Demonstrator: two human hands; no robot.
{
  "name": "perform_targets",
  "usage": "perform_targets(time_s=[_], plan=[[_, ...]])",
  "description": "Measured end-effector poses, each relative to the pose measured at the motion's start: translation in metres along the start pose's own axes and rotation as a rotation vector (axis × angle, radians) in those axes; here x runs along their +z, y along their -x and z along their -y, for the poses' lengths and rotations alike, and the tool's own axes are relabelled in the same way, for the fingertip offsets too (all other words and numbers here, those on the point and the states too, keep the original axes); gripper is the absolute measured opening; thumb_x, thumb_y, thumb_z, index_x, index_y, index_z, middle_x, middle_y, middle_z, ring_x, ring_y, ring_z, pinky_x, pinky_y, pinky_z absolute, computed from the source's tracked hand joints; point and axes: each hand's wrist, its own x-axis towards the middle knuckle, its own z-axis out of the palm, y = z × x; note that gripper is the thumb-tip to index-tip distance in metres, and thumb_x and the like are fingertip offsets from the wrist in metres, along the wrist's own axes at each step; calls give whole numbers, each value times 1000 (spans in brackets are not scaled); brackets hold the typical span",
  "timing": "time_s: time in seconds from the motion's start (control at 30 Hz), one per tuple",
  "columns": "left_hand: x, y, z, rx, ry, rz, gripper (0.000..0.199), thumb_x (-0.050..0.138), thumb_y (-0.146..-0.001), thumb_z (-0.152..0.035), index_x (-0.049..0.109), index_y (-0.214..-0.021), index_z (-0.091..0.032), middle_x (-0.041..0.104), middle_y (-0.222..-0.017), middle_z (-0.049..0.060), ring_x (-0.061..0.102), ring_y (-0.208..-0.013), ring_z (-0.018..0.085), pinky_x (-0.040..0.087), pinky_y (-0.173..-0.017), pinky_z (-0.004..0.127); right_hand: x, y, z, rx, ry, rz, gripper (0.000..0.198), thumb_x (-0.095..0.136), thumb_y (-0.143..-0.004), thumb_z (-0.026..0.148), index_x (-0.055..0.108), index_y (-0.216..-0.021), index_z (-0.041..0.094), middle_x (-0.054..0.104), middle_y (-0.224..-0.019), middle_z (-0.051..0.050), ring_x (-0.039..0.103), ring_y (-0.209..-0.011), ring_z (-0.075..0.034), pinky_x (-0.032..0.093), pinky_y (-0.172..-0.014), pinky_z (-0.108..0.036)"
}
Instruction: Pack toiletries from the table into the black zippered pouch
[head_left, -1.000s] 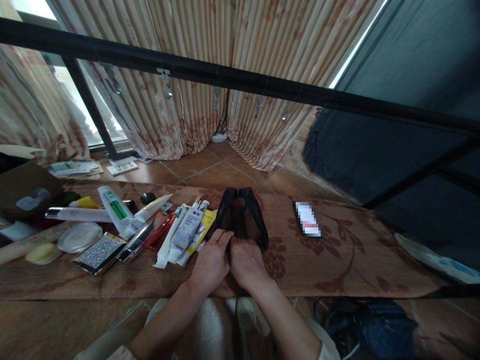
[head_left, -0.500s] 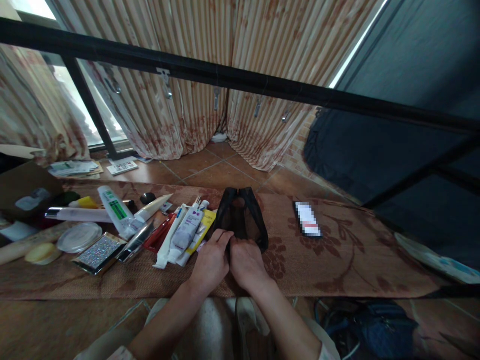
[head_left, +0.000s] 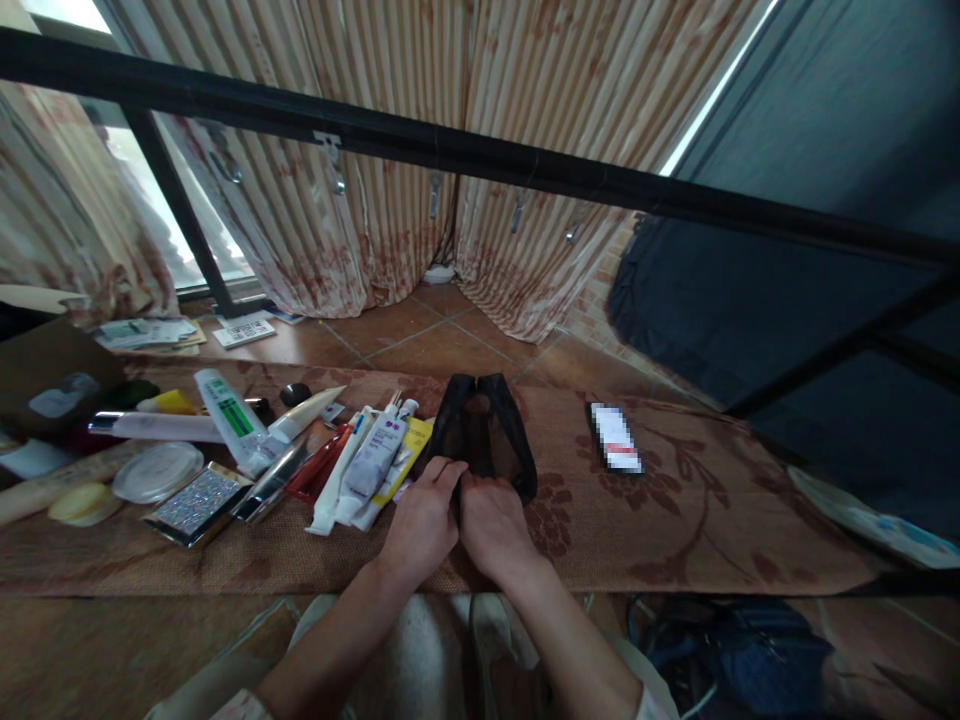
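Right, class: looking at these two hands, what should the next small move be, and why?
Probably ease the left hand and right hand slightly apart, spreading the near end of the black sheer fabric. Both hands close over that end, side by side with curled fingers, hiding it, while the rest extends beyond them.

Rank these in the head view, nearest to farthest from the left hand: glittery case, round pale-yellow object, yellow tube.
From the left hand:
1. Yellow tube: just left of it.
2. Glittery case: farther left.
3. Round pale-yellow object: farthest left, beyond the case.
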Motion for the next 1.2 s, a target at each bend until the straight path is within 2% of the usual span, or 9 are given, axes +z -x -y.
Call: perform_targets(time_s=[1.2], plan=[[0,1,0,-23,29,6,56,40,-71,3,51,-121,-19,53,-117,8,56,-104,18,47,-94,35,0,-1,3,20,15,18,36,33,-87,6,57,-113,9,67,-96,-14,63,-87,-23,39,-81,-35]])
